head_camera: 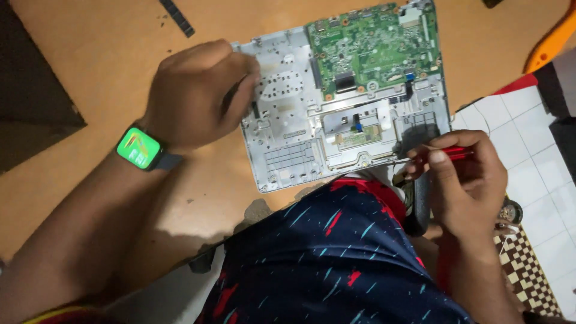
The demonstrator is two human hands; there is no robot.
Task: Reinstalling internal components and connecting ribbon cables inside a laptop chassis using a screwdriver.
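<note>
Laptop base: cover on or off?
Off. The laptop base lies open, with green circuit board and bare metal frame exposed.

Laptop chassis [312,120] on wooden board [96,54]

The single camera sat on the person's head and looked almost straight down, close over the lap, so the patterned shorts [336,252] filled the frame toward six o'clock and the wooden board [90,54] ran off toward twelve and ten. It hung near enough that both forearms entered from the bottom corners, the left hand [195,93] lying toward ten o'clock of centre and the right hand [465,174] toward four, with white floor tiles [528,150] showing at three. No second view shared the scene.
</note>
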